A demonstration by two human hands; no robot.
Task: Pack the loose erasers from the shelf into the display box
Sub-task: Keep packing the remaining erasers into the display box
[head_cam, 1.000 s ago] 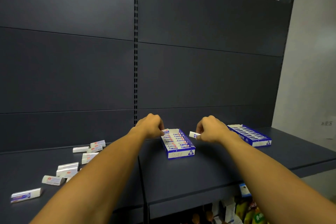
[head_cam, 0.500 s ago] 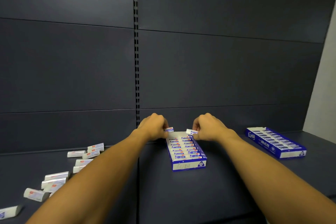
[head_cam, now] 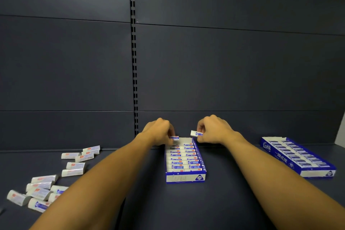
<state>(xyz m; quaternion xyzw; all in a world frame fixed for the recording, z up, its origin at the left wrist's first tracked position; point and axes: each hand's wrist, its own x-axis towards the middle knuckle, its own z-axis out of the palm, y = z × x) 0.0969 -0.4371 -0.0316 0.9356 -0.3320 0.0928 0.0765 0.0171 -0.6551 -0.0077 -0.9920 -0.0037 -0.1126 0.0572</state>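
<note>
Two bare forearms reached forward across a dark shelf (head_cam: pixel 214 201), framing an open blue-and-white display box (head_cam: pixel 185 177) that sat between them, its printed front panel nearest the camera. Rows of wrapped erasers filled the box from front to back in two columns, with the far end not yet full.

To the left of the left forearm, loose erasers (head_cam: pixel 72 172) lay scattered on the shelf in two rough clusters, the nearer one partly hidden behind the arm, the farther one close to the back panel. Well apart on the right, a second box (head_cam: pixel 298 157) of erasers lay at an angle, filled along its length.

At the far end of the display box, the left hand (head_cam: pixel 158 132) had its fingers curled and pinched one eraser (head_cam: pixel 174 138) just over the back left corner, fingertips touching the rows below. The right hand (head_cam: pixel 214 130) hovered beside the back right corner, thumb and fingers pinching another eraser (head_cam: pixel 196 133) held level above the box's rim, clear of the packed rows.

Behind both hands rose the dark back panel (head_cam: pixel 233 71), divided by a slotted upright (head_cam: pixel 134 61).
</note>
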